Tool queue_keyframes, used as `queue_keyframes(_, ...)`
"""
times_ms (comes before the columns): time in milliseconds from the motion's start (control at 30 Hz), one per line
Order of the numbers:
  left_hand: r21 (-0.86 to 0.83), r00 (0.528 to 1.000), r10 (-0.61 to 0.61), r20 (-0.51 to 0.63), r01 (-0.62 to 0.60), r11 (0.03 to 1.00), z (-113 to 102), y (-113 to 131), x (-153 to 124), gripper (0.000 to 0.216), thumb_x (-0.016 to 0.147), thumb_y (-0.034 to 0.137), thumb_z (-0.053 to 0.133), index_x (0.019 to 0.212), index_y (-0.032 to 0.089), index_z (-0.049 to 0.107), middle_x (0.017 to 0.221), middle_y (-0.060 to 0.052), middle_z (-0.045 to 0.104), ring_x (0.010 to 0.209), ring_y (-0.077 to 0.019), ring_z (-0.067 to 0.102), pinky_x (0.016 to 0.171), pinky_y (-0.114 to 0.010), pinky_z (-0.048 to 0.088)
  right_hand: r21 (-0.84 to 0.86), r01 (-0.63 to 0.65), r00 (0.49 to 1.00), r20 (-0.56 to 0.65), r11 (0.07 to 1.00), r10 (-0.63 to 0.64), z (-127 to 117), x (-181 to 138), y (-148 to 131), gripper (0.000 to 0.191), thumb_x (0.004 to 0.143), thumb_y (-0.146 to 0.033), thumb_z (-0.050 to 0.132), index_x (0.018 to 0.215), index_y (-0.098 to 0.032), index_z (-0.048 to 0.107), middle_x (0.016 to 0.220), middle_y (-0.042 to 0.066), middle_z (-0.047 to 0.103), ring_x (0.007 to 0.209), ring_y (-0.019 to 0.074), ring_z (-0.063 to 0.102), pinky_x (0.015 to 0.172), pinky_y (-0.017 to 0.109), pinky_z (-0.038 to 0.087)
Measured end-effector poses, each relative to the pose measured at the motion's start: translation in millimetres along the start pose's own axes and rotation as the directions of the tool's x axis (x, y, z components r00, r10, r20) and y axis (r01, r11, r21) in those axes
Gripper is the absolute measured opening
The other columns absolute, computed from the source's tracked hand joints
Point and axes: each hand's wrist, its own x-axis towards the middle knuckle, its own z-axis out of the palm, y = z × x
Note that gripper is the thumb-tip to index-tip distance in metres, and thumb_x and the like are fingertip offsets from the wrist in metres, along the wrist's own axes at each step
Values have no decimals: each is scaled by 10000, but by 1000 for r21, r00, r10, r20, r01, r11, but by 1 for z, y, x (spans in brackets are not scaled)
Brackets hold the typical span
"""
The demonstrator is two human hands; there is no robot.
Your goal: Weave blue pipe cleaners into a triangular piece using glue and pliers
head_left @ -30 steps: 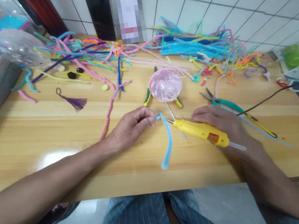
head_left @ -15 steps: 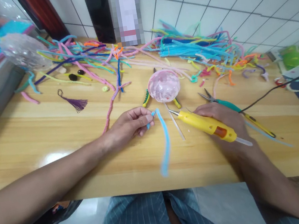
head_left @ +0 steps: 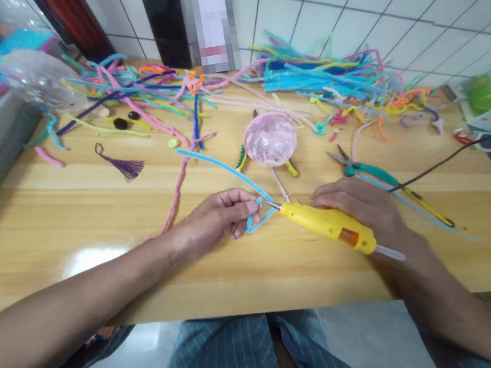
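Note:
Between thumb and fingers, my left hand (head_left: 235, 211) pinches a bent blue pipe cleaner (head_left: 228, 169). One long end of it reaches up and left over the wood, and a folded loop sits beside the fingertips. Wrapped around the handle of a yellow glue gun (head_left: 326, 224), my right hand (head_left: 363, 206) keeps its metal nozzle at the pipe cleaner, right of my left fingers. A clear glue stick pokes out of the gun's back. Just beyond the nozzle stands a pinkish clear bowl (head_left: 270, 139), with another glue stick (head_left: 279, 182) in front of it.
Pliers (head_left: 371, 171) lie right of my right hand, near the gun's black cord (head_left: 432, 160). Coloured pipe cleaners (head_left: 312, 77) pile along the tiled wall. A purple tassel (head_left: 123, 163) and a pink twisted strand (head_left: 176, 192) lie left. Another person's arm shows at the right edge.
The pipe cleaner's long end has swung from hanging toward me to pointing up and left. The glue gun has moved left and slightly nearer, bringing its nozzle to the pipe cleaner.

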Motion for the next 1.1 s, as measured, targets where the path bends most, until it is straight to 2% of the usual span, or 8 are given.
queue_keyframes(100, 8, 1000, 10, 10, -10, 1000, 0, -1, 1, 293, 823, 370, 855, 881, 132, 695, 767, 1, 701, 511, -45, 490, 480, -199, 353, -37, 32, 999, -10, 999, -33, 3, 0, 1, 249, 1103, -363, 462, 1122, -202, 651, 1014, 118, 784, 883, 239, 755, 732, 382, 548)
queue_keyframes(233, 32, 1000, -4, 5, 3, 999, -1, -1, 0, 280, 834, 365, 841, 895, 129, 703, 754, 5, 694, 517, -47, 486, 487, -205, 345, -53, 13, 1000, 2, 998, -13, 3, 1, 0, 303, 1122, -386, 411, 1091, -199, 648, 994, 113, 782, 867, 223, 742, 741, 375, 544)
queue_keyframes(333, 51, 1000, -10, 2, 10, 999, -1, 0, 0, 283, 832, 370, 839, 900, 130, 705, 749, 6, 694, 523, -50, 492, 489, -208, 337, -46, -1, 999, 46, 999, 3, 0, 2, -2, 280, 1117, -365, 426, 1092, -197, 650, 1004, 122, 780, 883, 229, 745, 758, 380, 556)
queue_keyframes(500, 63, 1000, -3, 6, 3, 998, 0, 0, 0, 294, 820, 377, 843, 904, 134, 699, 774, 4, 705, 529, -52, 497, 497, -214, 337, -35, 10, 999, 36, 999, -9, 0, 3, -1, 345, 1120, -423, 381, 1077, -197, 638, 976, 126, 765, 844, 246, 744, 722, 399, 568)
queue_keyframes(700, 61, 1000, 21, 14, -22, 998, 2, 0, -1, 270, 817, 353, 842, 870, 137, 690, 745, 10, 696, 541, -53, 491, 506, -216, 335, -37, 0, 1000, 25, 999, 1, 2, 3, -1, 159, 1068, -264, 483, 1073, -225, 637, 949, 94, 763, 826, 250, 748, 718, 392, 581)
queue_keyframes(933, 47, 1000, 25, 15, -26, 999, 2, 0, 0, 279, 801, 337, 859, 852, 151, 656, 731, 12, 717, 515, -48, 475, 503, -215, 331, -71, 14, 1000, 13, 997, -14, 1, 6, -2, 163, 1091, -278, 454, 1039, -223, 598, 915, 83, 748, 789, 220, 730, 685, 359, 576)
queue_keyframes(1100, 55, 1000, 16, 7, -17, 998, 1, -1, 0, 292, 799, 357, 862, 864, 150, 667, 745, 7, 724, 529, -53, 501, 510, -214, 335, -70, 20, 1000, 7, 997, -20, 2, 4, -2, 203, 1093, -298, 440, 1030, -209, 611, 907, 94, 748, 783, 232, 725, 676, 373, 581)
